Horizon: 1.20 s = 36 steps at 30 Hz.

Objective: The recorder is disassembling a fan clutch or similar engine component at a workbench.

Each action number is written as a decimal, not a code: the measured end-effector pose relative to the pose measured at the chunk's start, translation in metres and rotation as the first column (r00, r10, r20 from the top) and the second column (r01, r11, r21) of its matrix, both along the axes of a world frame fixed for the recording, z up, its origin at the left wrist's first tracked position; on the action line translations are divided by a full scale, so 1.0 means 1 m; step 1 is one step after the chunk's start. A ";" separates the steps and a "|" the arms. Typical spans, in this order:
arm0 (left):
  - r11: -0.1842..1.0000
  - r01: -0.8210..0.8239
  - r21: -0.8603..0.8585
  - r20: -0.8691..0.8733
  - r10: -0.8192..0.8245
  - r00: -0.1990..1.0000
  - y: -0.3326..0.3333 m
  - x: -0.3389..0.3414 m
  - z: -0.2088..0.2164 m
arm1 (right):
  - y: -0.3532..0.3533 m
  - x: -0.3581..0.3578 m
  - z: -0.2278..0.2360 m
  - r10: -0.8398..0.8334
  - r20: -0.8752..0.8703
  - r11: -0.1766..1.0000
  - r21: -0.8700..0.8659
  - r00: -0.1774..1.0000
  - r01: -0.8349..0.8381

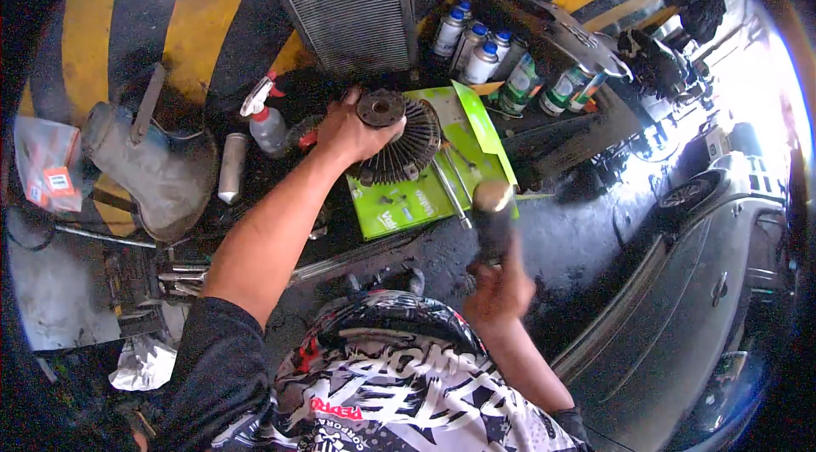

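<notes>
In the upper middle of the frame the left hand presses down on a round, dark metal fan clutch with radial fins, its grip closed over the rim. The clutch lies on a flattened bright green cardboard box on the dark floor. Lower, at centre, the right hand is clamped on the handle of a blurred hammer with a brass-coloured head, raised above the box. By my judgement the work on the clutch is mid-way: the part is steadied, the hammer not touching it.
</notes>
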<state>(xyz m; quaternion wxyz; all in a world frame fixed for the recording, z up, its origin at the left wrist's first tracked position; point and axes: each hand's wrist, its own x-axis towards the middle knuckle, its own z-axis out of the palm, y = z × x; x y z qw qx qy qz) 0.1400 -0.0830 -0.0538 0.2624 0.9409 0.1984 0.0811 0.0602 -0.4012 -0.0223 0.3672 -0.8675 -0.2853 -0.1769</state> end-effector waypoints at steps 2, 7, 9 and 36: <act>0.996 -0.047 0.078 0.042 0.044 0.998 -0.015 -0.002 0.008 | 0.001 0.014 -0.027 0.047 -0.294 0.963 -0.242 0.955 -0.122; 0.998 -0.041 -0.047 0.052 0.043 0.998 0.005 -0.010 -0.013 | 0.004 0.007 0.017 0.083 -0.470 0.987 -0.082 0.879 -0.137; 0.998 -0.015 0.061 0.047 0.012 0.999 0.013 -0.008 -0.016 | 0.010 0.002 0.037 0.134 -0.345 0.991 0.052 0.929 -0.124; 0.988 0.036 0.150 0.162 -0.060 0.985 0.006 0.010 -0.044 | -0.007 0.016 -0.042 0.006 -0.568 0.944 -0.270 0.823 -0.193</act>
